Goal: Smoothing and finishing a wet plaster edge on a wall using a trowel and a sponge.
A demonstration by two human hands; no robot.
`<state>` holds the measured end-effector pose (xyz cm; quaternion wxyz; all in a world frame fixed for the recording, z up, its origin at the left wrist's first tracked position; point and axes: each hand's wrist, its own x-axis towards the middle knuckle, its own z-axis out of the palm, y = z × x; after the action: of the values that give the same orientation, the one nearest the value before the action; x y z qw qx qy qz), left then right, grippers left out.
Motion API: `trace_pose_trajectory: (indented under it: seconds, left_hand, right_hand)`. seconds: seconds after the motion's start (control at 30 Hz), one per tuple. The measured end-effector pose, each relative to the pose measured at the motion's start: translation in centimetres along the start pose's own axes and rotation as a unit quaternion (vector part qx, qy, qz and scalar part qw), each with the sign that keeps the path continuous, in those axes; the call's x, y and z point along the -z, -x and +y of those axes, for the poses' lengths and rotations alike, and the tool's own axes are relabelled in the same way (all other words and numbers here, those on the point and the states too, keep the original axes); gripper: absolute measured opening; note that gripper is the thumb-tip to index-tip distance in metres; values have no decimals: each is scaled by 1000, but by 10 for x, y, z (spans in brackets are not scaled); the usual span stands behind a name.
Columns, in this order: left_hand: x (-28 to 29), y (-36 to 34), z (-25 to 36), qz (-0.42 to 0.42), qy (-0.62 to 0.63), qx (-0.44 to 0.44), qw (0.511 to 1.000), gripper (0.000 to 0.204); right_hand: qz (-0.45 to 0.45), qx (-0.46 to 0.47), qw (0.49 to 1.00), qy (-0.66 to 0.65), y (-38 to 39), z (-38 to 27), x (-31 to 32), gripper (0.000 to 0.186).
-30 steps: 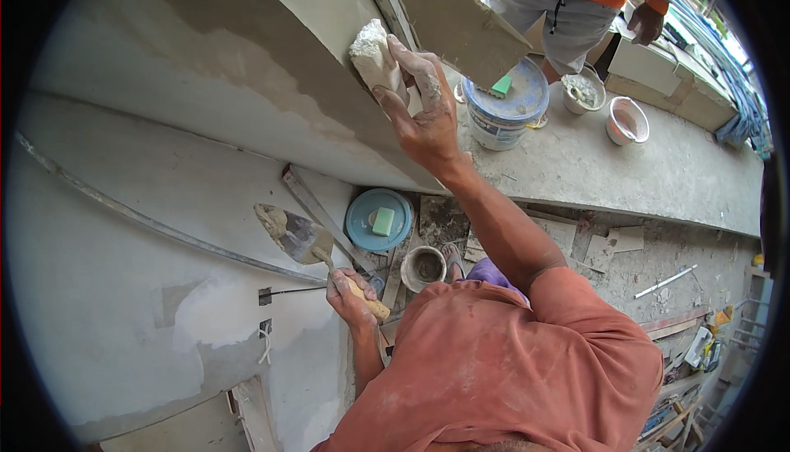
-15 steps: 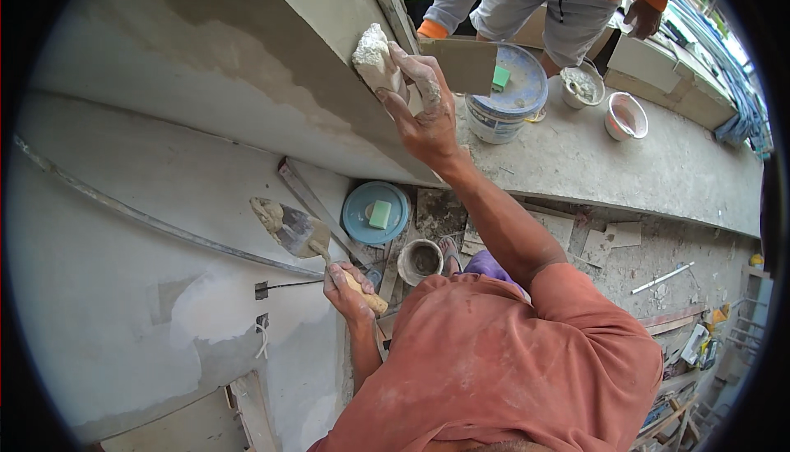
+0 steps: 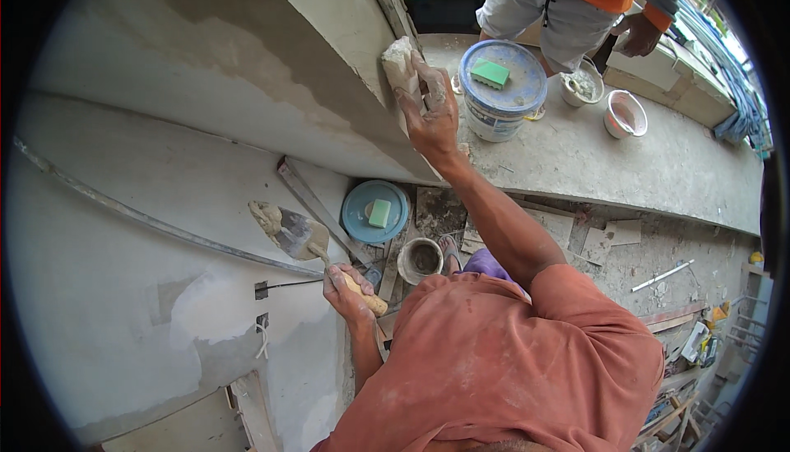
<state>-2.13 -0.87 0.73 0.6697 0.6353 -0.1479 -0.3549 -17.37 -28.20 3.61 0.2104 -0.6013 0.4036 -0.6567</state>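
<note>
The left hand, fingers wrapped, held a metal trowel; lumpy mortar coated its tip; the right hand, fingers half-curled, clasped a rough whitish block.

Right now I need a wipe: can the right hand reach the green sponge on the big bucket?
Probably yes: the green sponge sits uncovered and nothing seems between, though the right hand holds a pale block to set down first.

Building site (trowel, patchy wall)
</note>
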Motion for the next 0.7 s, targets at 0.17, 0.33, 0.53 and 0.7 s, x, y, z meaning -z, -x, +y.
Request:
trace_pose_trajectory:
  seconds: [0.17,0.33,0.53,0.7]
  left_hand:
    - [3,0,1,-8,-11,3,1000,33]
    - [4,-2,-2,-32,-9,-8,999,34]
    - [8,-1,-1,-26,-12,7,1000,34]
    - [11,-1,0,-26,-11,18,999,34]
  right_hand:
    - [15,97,993,-72,-26,-48,-5,58]
    - [21,82,996,19,-20,-20,-9,54]
    - [11,52,997,-51,14,-2,3,55]
    - [-20,51,995,-84,8,-20,-1,58]
